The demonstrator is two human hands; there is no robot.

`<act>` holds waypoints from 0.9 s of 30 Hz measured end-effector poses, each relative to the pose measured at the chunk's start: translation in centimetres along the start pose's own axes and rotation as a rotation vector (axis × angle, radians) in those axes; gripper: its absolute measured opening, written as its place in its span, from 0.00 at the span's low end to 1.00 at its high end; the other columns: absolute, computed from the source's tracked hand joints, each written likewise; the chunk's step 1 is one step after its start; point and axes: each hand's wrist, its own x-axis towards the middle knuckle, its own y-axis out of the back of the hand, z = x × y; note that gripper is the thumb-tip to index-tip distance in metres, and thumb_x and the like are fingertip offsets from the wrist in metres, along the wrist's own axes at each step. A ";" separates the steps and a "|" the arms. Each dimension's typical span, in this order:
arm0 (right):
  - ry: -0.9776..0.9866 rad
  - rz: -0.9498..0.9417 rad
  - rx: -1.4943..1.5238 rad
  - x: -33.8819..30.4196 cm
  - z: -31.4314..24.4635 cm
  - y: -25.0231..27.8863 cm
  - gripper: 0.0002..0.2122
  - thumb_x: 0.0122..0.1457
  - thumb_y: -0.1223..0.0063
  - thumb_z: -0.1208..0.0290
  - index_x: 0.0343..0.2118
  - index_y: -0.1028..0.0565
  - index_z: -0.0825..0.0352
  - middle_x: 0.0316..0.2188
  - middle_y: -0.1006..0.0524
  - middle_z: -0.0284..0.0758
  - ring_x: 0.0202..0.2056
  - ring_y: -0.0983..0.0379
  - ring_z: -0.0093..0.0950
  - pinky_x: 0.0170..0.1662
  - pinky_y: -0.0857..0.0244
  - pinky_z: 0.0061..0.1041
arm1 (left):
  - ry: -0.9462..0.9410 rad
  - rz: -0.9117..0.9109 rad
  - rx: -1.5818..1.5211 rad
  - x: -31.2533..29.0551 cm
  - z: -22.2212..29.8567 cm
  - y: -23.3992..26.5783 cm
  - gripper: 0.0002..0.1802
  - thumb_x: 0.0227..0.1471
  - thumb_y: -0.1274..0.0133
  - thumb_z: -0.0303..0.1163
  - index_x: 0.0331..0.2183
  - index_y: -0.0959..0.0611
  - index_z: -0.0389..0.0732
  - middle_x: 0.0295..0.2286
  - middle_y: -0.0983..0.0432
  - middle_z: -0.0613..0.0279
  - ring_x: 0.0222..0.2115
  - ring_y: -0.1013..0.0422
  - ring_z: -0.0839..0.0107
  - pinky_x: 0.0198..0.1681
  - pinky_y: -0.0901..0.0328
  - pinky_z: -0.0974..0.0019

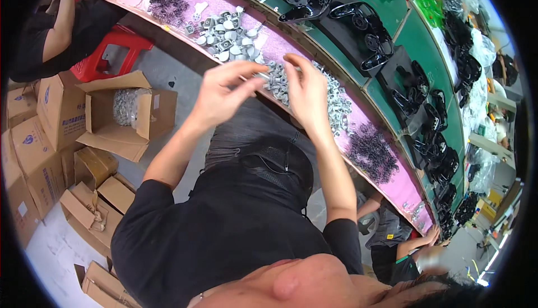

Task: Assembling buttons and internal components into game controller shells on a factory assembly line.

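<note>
In the head view, the left hand (224, 92) pinches a thin pale piece (263, 75) near the edge of the pink table (288, 43); the right hand (306, 87) curves by small grey parts (338, 103), whether gripping anything I cannot tell; larger grey fittings (227, 36) lie leftward

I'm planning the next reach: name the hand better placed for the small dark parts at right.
Probably the right hand: it is nearer those dark parts, with small grey parts between, while the left hand is farther and would reach across.
</note>
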 end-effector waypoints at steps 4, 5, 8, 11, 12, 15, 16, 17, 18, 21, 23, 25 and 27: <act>0.230 -0.145 -0.368 4.7 2.4 -2.8 0.13 0.57 0.37 0.71 0.44 0.17 0.71 0.43 0.19 0.47 0.48 0.24 0.47 0.54 0.31 0.41 | 0.020 0.113 0.035 0.3 -0.2 2.9 0.14 0.58 0.37 0.21 0.47 0.13 0.34 0.36 0.19 0.62 0.31 0.23 0.79 0.33 0.26 0.74; 0.204 -0.209 -0.363 5.3 2.8 -3.4 0.15 0.54 0.34 0.70 0.43 0.17 0.71 0.44 0.19 0.47 0.50 0.24 0.46 0.56 0.32 0.41 | 0.015 0.109 0.038 0.3 0.2 3.1 0.14 0.58 0.37 0.21 0.47 0.13 0.34 0.36 0.19 0.62 0.31 0.23 0.79 0.33 0.26 0.74; 0.174 -0.362 -0.316 6.9 3.8 -4.6 0.16 0.52 0.32 0.70 0.44 0.17 0.71 0.45 0.19 0.48 0.52 0.24 0.45 0.57 0.32 0.40 | -0.054 0.075 0.191 0.3 0.7 3.7 0.14 0.58 0.37 0.21 0.47 0.13 0.34 0.37 0.18 0.60 0.32 0.23 0.78 0.32 0.25 0.74; 0.147 -0.370 -0.224 7.2 3.9 -5.4 0.13 0.52 0.32 0.72 0.39 0.16 0.72 0.40 0.17 0.48 0.48 0.21 0.46 0.54 0.30 0.38 | -0.102 0.058 0.263 0.3 0.6 3.6 0.14 0.57 0.37 0.21 0.46 0.13 0.33 0.38 0.18 0.59 0.33 0.22 0.77 0.32 0.25 0.74; 0.128 -0.362 -0.182 7.2 3.8 -5.4 0.12 0.52 0.33 0.72 0.38 0.16 0.72 0.37 0.16 0.47 0.45 0.19 0.46 0.52 0.29 0.38 | -0.094 0.059 0.265 0.4 0.5 3.6 0.14 0.57 0.37 0.21 0.46 0.13 0.34 0.38 0.18 0.59 0.33 0.22 0.76 0.33 0.25 0.74; 0.102 -0.260 -0.124 6.6 3.6 -5.0 0.10 0.52 0.33 0.74 0.36 0.16 0.73 0.32 0.15 0.46 0.38 0.16 0.42 0.46 0.26 0.36 | -0.087 0.054 0.274 0.7 0.8 3.4 0.14 0.57 0.37 0.21 0.46 0.13 0.34 0.38 0.17 0.59 0.34 0.22 0.76 0.33 0.25 0.73; 0.038 -0.227 -0.076 6.6 3.6 -4.6 0.10 0.52 0.32 0.74 0.36 0.16 0.73 0.31 0.15 0.45 0.36 0.16 0.38 0.44 0.25 0.33 | -0.088 0.049 0.282 0.9 0.9 3.3 0.13 0.57 0.37 0.21 0.46 0.13 0.34 0.38 0.17 0.59 0.34 0.22 0.76 0.33 0.25 0.73; -0.026 -0.194 -0.028 6.6 3.5 -4.1 0.10 0.52 0.32 0.75 0.35 0.16 0.73 0.31 0.15 0.44 0.35 0.16 0.34 0.43 0.25 0.31 | -0.090 0.046 0.280 1.0 0.9 3.2 0.13 0.57 0.37 0.21 0.46 0.13 0.34 0.38 0.17 0.59 0.34 0.22 0.76 0.33 0.25 0.73; -0.064 -0.153 0.073 6.4 3.1 -3.5 0.08 0.56 0.32 0.76 0.37 0.16 0.74 0.33 0.13 0.41 0.34 0.16 0.26 0.40 0.25 0.25 | -0.086 0.040 0.278 1.1 1.0 3.1 0.13 0.57 0.37 0.21 0.46 0.13 0.34 0.38 0.17 0.59 0.34 0.22 0.76 0.34 0.24 0.73; -0.300 -0.220 0.644 5.9 3.9 -2.5 0.09 0.63 0.37 0.80 0.45 0.19 0.76 0.43 0.14 0.41 0.40 0.16 0.25 0.46 0.22 0.23 | -0.091 0.014 0.270 1.4 1.3 2.5 0.13 0.57 0.37 0.22 0.46 0.13 0.34 0.38 0.17 0.58 0.34 0.21 0.75 0.34 0.24 0.72; -0.347 -0.239 0.925 4.7 3.4 -1.0 0.12 0.62 0.38 0.82 0.48 0.20 0.78 0.47 0.16 0.44 0.44 0.17 0.27 0.51 0.22 0.26 | -0.096 -0.004 0.264 1.5 1.4 1.9 0.13 0.57 0.37 0.22 0.45 0.13 0.34 0.37 0.17 0.58 0.35 0.21 0.74 0.34 0.24 0.71; -0.281 -0.199 0.889 3.5 3.2 0.1 0.15 0.60 0.37 0.85 0.50 0.22 0.79 0.50 0.17 0.47 0.48 0.18 0.29 0.55 0.24 0.26 | -0.098 -0.059 0.228 1.6 1.5 1.4 0.13 0.57 0.36 0.22 0.45 0.13 0.34 0.37 0.16 0.58 0.35 0.21 0.74 0.35 0.24 0.71; -0.209 -0.136 0.797 2.3 3.5 0.9 0.17 0.56 0.37 0.90 0.51 0.21 0.78 0.50 0.18 0.47 0.49 0.19 0.28 0.54 0.24 0.25 | -0.126 -0.081 0.243 1.8 1.4 1.0 0.13 0.57 0.36 0.22 0.45 0.13 0.34 0.37 0.16 0.58 0.34 0.21 0.74 0.35 0.24 0.71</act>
